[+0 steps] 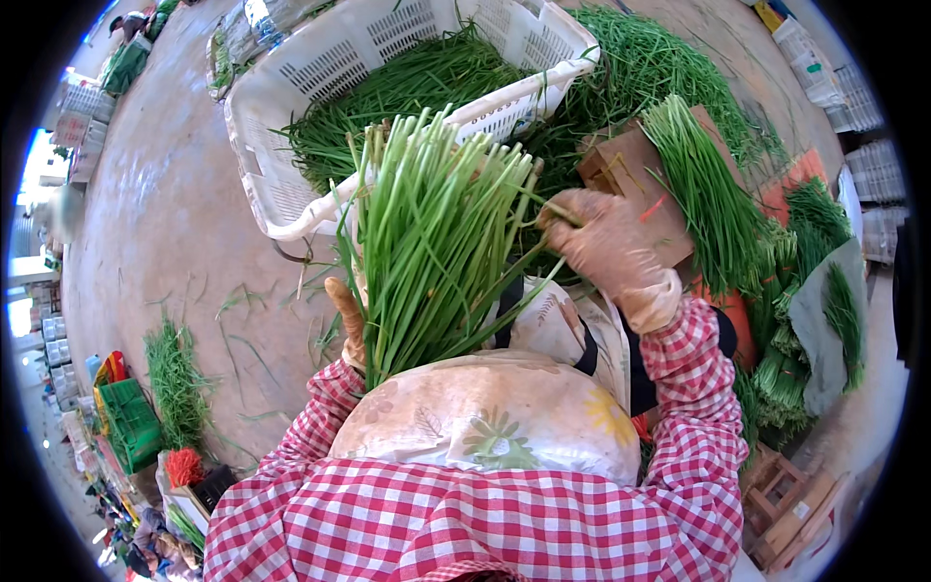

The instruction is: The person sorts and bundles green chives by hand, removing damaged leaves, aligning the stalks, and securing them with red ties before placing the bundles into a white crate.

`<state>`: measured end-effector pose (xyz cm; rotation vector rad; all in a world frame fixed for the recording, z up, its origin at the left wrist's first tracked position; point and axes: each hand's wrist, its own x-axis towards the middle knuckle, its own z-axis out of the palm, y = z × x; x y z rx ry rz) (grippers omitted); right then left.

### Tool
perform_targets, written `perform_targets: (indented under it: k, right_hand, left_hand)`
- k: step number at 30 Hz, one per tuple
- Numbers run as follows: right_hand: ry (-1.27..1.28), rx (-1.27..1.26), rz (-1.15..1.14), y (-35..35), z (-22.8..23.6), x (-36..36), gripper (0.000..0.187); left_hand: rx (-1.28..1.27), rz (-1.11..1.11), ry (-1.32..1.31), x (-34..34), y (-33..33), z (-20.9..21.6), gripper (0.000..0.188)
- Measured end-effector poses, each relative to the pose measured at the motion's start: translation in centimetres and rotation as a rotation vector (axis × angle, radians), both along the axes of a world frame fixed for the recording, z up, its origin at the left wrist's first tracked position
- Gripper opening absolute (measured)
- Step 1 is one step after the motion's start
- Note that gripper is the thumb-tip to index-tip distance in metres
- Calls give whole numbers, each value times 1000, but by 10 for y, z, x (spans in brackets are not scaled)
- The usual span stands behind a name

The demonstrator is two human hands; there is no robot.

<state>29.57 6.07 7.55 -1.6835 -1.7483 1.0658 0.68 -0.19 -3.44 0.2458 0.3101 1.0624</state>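
Note:
A thick bunch of garlic chives (436, 233) stands in front of my apron, pale cut ends upward. My left hand (347, 315), in a tan glove, is wrapped round its left side; only the thumb and part of the palm show, and the bunch hides the other fingers. To the right of the bunch, my gloved right hand (609, 247) is closed in a pinch on a few chive stalks (561, 211). The right hand is slightly blurred. Below the bunch, the stained, flower-patterned apron (485, 412) covers my lap.
Ahead stands a white plastic crate (276, 160) with loose chives inside. A green heap (650, 78) lies beyond it. On the right, a chive bundle (703, 184) rests over brown cardboard (635, 175), near several tied bundles (781, 373). Loose greens (175, 383) and a green crate (129, 425) are at left.

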Motion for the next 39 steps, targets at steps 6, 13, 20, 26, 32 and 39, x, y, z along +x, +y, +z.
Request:
perform_targets:
  k: [6,13,20,26,32,39]
  right_hand:
    - [6,183,-229,49,-20,48,17]
    - [-464,289,-334,62,-19,71,32]
    - [453,72,-99,-23,-20,-34,60]
    - [190,-29,100,-20,-2,-17,34]
    - [-341,321,69,0,4,1,17]
    - [-277,180,130,29,18,6,16]
  left_hand:
    - [-64,79,120,5,-14,0,95]
    - [-94,52,154,-3,-31,-4,95]
    - [-78,94,177,4,-18,-2,94]
    - [-76,105,197,5,-19,4,94]
    - [-69,85,201,9,-21,1,93]
    - [-72,78,200,8,-24,-2,93]
